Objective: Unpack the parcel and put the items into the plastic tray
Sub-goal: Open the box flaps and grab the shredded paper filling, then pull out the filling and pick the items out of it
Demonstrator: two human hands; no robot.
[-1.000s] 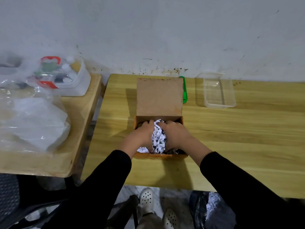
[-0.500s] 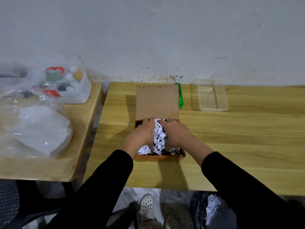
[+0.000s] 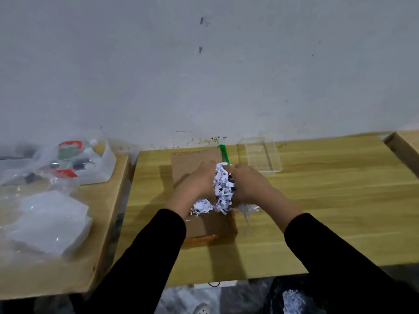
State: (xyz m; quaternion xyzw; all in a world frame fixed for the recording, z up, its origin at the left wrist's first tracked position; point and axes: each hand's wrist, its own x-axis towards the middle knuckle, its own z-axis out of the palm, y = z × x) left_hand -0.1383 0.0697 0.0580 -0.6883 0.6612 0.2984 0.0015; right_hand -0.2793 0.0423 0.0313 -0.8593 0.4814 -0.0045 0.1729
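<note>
A brown cardboard parcel box (image 3: 210, 225) stands open on the wooden table (image 3: 317, 200), its lid flap lying back toward the wall. My left hand (image 3: 195, 182) and my right hand (image 3: 249, 184) press together a wad of white shredded paper filling (image 3: 223, 189) and hold it above the box. Loose strands hang down from the wad and over the box's right rim. The clear plastic tray (image 3: 260, 159) sits behind my right hand, near the wall, with nothing in it. What lies inside the box is hidden by my hands and arms.
A green utility knife (image 3: 224, 154) lies between the lid flap and the tray. On a second table to the left are a white bin of small items (image 3: 90, 164) under clear plastic and a bagged white stack (image 3: 49, 223). A further table edge (image 3: 403, 141) shows far right.
Both hands have lifted the wad of shredded paper up out of the box. The head camera has tilted upward, so the table sits lower in view.
</note>
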